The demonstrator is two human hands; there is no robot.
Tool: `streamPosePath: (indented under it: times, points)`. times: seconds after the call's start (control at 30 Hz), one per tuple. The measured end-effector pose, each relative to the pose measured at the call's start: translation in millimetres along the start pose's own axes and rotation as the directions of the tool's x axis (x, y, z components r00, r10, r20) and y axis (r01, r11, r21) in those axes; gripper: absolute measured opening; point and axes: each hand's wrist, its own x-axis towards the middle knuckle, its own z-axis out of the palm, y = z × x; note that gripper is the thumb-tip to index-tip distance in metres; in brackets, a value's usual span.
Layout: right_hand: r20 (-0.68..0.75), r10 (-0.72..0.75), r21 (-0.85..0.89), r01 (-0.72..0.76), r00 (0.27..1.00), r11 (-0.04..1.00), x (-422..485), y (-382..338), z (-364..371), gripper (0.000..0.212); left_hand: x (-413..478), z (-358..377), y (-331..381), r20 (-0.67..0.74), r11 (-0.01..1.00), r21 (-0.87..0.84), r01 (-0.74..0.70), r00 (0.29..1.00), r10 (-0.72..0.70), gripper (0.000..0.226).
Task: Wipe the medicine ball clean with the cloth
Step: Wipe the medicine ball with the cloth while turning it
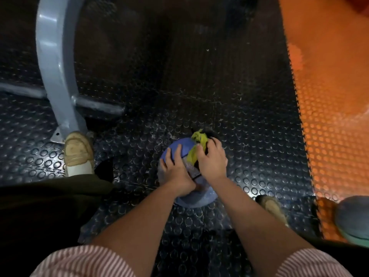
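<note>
The medicine ball (180,143) is being flanked by a frame (58,76) and a shoe (78,152). It is being steadied by the flat left hand (175,167); the cloth (197,145) is being gripped by the right hand (211,159).

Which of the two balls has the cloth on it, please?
The blue medicine ball at centre: the right hand holds the yellow-green cloth on it; the grey ball at right lies untouched.

Black rubber flooring (199,86) with raised round studs covers most of the ground, glinting in patches. At the right it meets orange studded matting (329,116) along a toothed seam. A curved grey metal frame (54,66) stands at the left.
</note>
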Motion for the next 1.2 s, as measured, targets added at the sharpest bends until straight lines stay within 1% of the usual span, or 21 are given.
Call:
streamPosePath:
  times: [0.03, 0.07, 0.1, 0.13, 0.2, 0.27, 0.33, 0.37, 0.4, 0.47, 0.57, 0.63, 0.7, 0.73, 0.77, 0.83, 0.87, 0.93, 1.03, 1.13, 1.2]
  points:
    - [0.007, 0.092, -0.007, -0.092, 0.996, 0.996, 6.8, -3.0, -1.6, 0.038, -2.1, 0.0, 3.0, -0.002, 1.0, -0.015, 0.003, 1.0, -0.003, 0.139]
    - [0.025, 0.154, -0.048, -0.153, 0.988, 0.987, 11.6, -6.7, -3.7, 0.04, -3.8, -0.7, 5.9, -0.004, 1.0, -0.03, -0.001, 1.0, 0.0, 0.142]
    - [0.058, 0.168, -0.113, -0.161, 0.984, 0.98, 16.3, -7.7, -4.2, 0.042, -4.6, -1.9, 7.7, -0.003, 0.998, -0.058, -0.008, 1.0, 0.007, 0.144]
    - [0.112, 0.138, -0.19, -0.115, 0.984, 0.975, 19.5, -7.7, -5.9, 0.043, -4.5, -2.4, 8.6, -0.003, 0.996, -0.087, -0.011, 1.0, 0.011, 0.145]
    - [0.275, 0.013, -0.303, 0.074, 0.961, 0.95, 26.3, -5.5, -14.0, 0.045, -4.8, -3.7, 8.1, -0.007, 0.995, -0.101, -0.005, 1.0, 0.005, 0.146]
    - [0.433, -0.087, -0.341, 0.252, 0.897, 0.905, 35.5, -3.3, -29.2, 0.047, -3.7, -4.7, 7.5, -0.019, 0.996, -0.086, 0.0, 1.0, -0.001, 0.147]
    - [0.537, -0.133, -0.342, 0.359, 0.833, 0.868, 43.9, -2.3, -41.8, 0.048, -0.2, -6.8, 5.8, -0.003, 0.995, -0.098, -0.002, 1.0, 0.001, 0.146]
    - [0.56, -0.146, -0.334, 0.384, 0.815, 0.861, 47.0, 0.2, -45.1, 0.049, 2.0, -8.0, 5.2, 0.01, 0.995, -0.102, -0.01, 1.0, 0.011, 0.146]
    - [0.565, -0.152, -0.32, 0.385, 0.811, 0.866, 49.0, 1.8, -46.6, 0.049, 4.3, -9.5, 5.1, 0.021, 0.994, -0.103, -0.023, 0.999, 0.025, 0.145]
    - [0.53, -0.143, -0.262, 0.322, 0.836, 0.91, 52.9, 4.4, -40.1, 0.049, 8.9, -11.5, 4.5, 0.017, 0.994, -0.101, -0.044, 0.999, 0.046, 0.144]
    - [0.467, -0.042, -0.229, 0.167, 0.883, 0.959, 62.9, 1.3, -25.1, 0.049, 19.2, -16.0, 4.2, 0.002, 0.995, -0.062, -0.075, 0.997, 0.075, 0.137]
    - [0.436, -0.015, -0.219, 0.122, 0.9, 0.968, 69.5, -2.8, -22.3, 0.049, 27.3, -21.7, 1.5, 0.011, 0.993, -0.069, -0.096, 0.995, 0.097, 0.13]
    - [0.369, -0.068, -0.203, 0.152, 0.927, 0.967, 69.0, -3.4, -22.5, 0.047, 33.4, -29.0, -0.7, 0.011, 0.991, -0.085, -0.1, 0.995, 0.101, 0.126]
    - [0.326, -0.125, -0.21, 0.201, 0.937, 0.957, 64.3, -2.2, -21.6, 0.046, 35.5, -32.5, -0.2, 0.007, 0.991, -0.095, -0.091, 0.996, 0.092, 0.126]
    - [0.277, -0.211, -0.236, 0.279, 0.937, 0.931, 56.3, -0.7, -19.8, 0.048, 37.4, -35.0, 0.7, 0.002, 0.992, -0.098, -0.079, 0.997, 0.08, 0.127]
    - [0.205, -0.396, -0.259, 0.44, 0.895, 0.86, 38.7, 1.7, -14.8, 0.056, 38.7, -39.1, 3.0, 0.001, 0.997, -0.069, -0.04, 0.999, 0.04, 0.132]
    - [0.212, -0.441, -0.248, 0.484, 0.872, 0.839, 35.9, 2.6, -13.7, 0.056, 37.9, -40.1, 2.1, 0.007, 0.998, -0.051, -0.021, 1.0, 0.021, 0.135]
    - [0.271, -0.427, -0.189, 0.482, 0.863, 0.855, 46.4, 5.8, -15.5, 0.044, 34.2, -39.6, 0.0, 0.023, 0.999, -0.044, -0.018, 1.0, 0.019, 0.135]
    - [0.321, -0.315, -0.109, 0.365, 0.893, 0.924, 71.5, 11.3, -16.6, 0.042, 21.3, -28.6, -2.1, -0.015, 0.993, -0.096, -0.066, 0.998, 0.065, 0.127]
    - [0.288, -0.241, -0.117, 0.284, 0.927, 0.952, 78.2, 19.4, -13.9, 0.042, 11.6, -13.7, 2.1, -0.062, 0.994, -0.069, -0.084, 0.995, 0.08, 0.126]
    - [0.225, -0.268, -0.115, 0.298, 0.937, 0.947, 68.0, 24.4, -13.1, 0.041, 12.0, -11.4, 3.9, -0.069, 0.993, -0.057, -0.102, 0.993, 0.098, 0.128]
